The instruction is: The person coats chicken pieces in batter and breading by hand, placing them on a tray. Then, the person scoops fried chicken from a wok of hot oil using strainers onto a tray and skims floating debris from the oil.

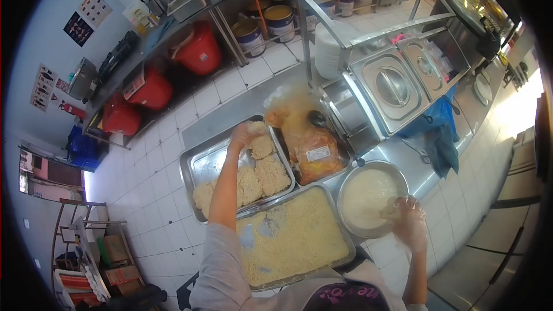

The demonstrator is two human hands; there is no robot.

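My left hand [244, 136], in a clear glove, reaches to the far end of a metal tray [199, 151]. Its fingers are closed on a crumb-coated piece of food [258, 128]. Several other breaded pieces [249, 186] lie along the tray's near and right sides. Over the right rim of a round metal bowl of pale batter [368, 198] is my right hand [410, 224], also gloved. A batter-wet piece [391, 209] shows at its closed fingertips, partly hidden. Close to my body, a wide tray of yellowish crumbs [296, 236] has a few bare patches.
Beyond the bowl lies a labelled plastic bag of orange food [318, 155] in a container. Lidded steel pans [387, 86] stand in a raised frame at right. Scissors [423, 152] and a blue cloth [440, 138] are beside them. Red bins [199, 49] sit under the far counter.
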